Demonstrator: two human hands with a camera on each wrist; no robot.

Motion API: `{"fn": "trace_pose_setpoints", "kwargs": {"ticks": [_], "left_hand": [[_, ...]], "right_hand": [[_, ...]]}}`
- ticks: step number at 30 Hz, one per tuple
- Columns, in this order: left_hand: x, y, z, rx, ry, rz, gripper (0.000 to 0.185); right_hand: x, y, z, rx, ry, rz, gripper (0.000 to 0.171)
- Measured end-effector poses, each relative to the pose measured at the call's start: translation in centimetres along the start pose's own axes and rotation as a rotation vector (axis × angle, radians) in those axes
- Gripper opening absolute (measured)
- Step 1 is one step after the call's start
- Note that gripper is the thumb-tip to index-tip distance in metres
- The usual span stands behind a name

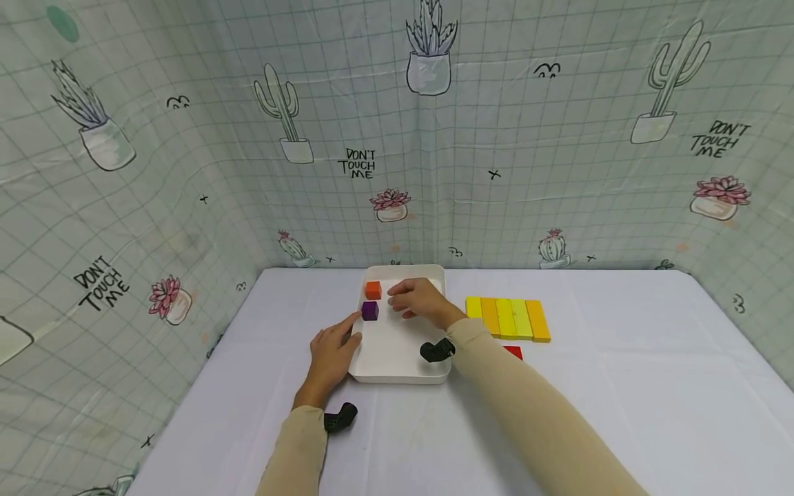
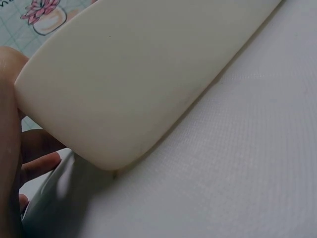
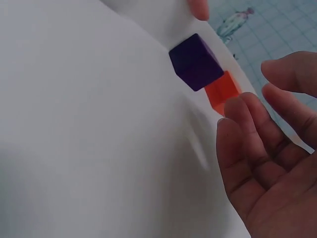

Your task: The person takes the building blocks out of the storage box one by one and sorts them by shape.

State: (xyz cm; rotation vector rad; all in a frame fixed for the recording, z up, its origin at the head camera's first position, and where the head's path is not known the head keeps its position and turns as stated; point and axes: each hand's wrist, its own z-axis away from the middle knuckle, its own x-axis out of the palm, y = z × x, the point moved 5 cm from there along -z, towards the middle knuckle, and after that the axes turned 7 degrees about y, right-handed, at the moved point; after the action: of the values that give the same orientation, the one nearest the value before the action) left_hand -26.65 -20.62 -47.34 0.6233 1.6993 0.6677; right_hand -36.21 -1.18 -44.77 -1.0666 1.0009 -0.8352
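Inside a white tray (image 1: 400, 358), a purple cube (image 1: 370, 311) sits just in front of an orange cube (image 1: 373, 290), both near the left wall. My right hand (image 1: 420, 301) hovers over the tray, right of the cubes. Its fingers are loosely bent with nothing between them, as the right wrist view shows, and they partly cover the orange cube (image 3: 222, 91). At the tray's left side, my left hand (image 1: 331, 356) touches the rim. Its index finger reaches toward the purple cube (image 3: 195, 62); the fingertip (image 3: 199, 9) appears above that cube in the right wrist view.
Right of the tray lies a row of yellow and orange blocks (image 1: 507, 319), side by side. A red block (image 1: 513, 352) shows partly behind my right sleeve. White cloth covers the table (image 1: 620, 386); a patterned curtain (image 1: 484, 138) hangs behind.
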Motion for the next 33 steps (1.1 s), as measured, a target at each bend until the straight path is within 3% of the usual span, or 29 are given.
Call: {"fn": "trace_pose_setpoints", "kwargs": {"ticks": [14,22,33], "left_hand": [[0.1,-0.1,0.0,0.012,0.003,0.003,0.048],[0.0,-0.1,-0.1,0.015,0.004,0.009,0.047],[0.0,-0.2,-0.1,0.016,0.007,0.005,0.047]], "right_hand": [[2.1,1.0,-0.9,-0.034,0.086,0.067,0.025],[2.8,0.7,-0.9,-0.054,0.078,0.08,0.031],[3.6,0.8,-1.2,-0.126,0.067,0.219,0.035]]}}
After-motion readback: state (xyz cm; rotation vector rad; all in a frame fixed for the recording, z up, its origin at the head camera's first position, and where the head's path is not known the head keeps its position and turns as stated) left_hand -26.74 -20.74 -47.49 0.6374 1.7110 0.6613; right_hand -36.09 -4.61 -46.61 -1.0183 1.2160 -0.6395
